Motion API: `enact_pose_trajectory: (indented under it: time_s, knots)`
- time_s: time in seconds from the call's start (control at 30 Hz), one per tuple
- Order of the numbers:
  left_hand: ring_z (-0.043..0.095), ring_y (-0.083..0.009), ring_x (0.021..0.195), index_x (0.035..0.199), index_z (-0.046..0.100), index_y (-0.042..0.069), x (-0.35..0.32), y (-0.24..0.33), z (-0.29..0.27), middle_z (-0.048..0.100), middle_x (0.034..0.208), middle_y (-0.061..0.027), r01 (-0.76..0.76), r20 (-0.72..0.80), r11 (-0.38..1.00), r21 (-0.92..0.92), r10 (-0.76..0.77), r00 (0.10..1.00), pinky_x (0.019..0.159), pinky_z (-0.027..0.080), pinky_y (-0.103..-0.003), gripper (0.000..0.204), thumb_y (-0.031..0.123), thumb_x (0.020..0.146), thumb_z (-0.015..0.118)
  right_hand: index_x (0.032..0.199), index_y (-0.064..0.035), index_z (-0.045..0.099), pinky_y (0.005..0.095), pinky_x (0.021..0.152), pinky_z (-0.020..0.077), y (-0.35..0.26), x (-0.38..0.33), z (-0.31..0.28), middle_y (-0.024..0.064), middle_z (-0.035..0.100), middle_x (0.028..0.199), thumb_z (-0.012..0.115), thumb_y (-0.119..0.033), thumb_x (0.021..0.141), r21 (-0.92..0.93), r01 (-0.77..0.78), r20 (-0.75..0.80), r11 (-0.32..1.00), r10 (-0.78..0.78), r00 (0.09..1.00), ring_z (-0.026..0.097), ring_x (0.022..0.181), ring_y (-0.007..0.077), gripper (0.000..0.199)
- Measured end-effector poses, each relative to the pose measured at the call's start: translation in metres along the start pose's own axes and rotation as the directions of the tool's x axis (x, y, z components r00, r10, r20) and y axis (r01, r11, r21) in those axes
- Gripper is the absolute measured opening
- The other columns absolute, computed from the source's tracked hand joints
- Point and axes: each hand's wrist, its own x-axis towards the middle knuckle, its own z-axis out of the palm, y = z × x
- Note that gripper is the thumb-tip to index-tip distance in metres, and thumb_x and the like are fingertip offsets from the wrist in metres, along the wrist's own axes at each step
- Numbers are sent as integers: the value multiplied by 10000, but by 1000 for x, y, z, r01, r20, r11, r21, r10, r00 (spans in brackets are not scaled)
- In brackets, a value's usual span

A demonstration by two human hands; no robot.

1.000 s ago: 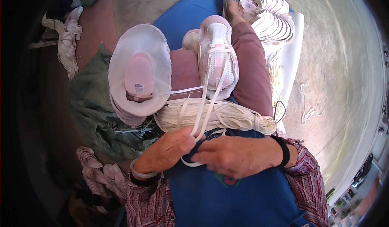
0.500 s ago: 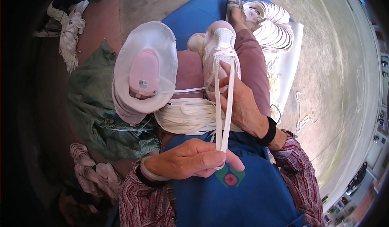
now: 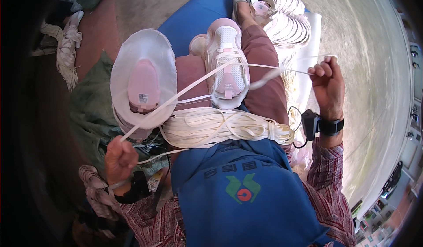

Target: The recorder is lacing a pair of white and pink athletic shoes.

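A white and pink sneaker point(image 3: 227, 68) rests on my lap, over a bundle of flat white laces point(image 3: 220, 125). One white lace point(image 3: 194, 86) runs taut across the shoe. My left hand point(image 3: 119, 159) is closed on its lower left end, beside a white paper-wrapped pink shoe point(image 3: 143, 86). My right hand point(image 3: 328, 81) is raised to the right and pinches the other end of the lace. Both arms are spread wide apart.
A blue apron point(image 3: 246, 194) covers my lap and a blue mat point(image 3: 194, 15) lies under my legs. A stack of white paper-wrapped shoes point(image 3: 284, 20) lies at the far end. Green cloth point(image 3: 90, 110) and a white rag point(image 3: 66, 48) lie to the left.
My hands were together at my lap over the lace bundle. They have pulled apart, left hand down-left and right hand up-right, drawing the lace tight across the sneaker.
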Motion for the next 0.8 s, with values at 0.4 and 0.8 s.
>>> enact_pose_trajectory:
  time_s: [0.4,0.8]
  knots:
    - [502,-294,1192,945,547,4,-63,47,-90,570,1173,-135,-747,-333,544,-382,673,661,1217,177,-549,169,131,1017,463,987,-20,581,222,402,192,-98,56,-85,-70,286,579,491,-214,1006,-174,406,-542,897,-432,721,240,463,54,215]
    - [646,-143,765,1066,620,-19,137,3,135,658,973,-110,-111,-30,813,572,156,987,690,537,-253,138,57,965,566,1151,-61,653,352,647,525,60,-4,35,138,662,821,579,-76,933,-711,689,703,137,151,695,641,693,282,231]
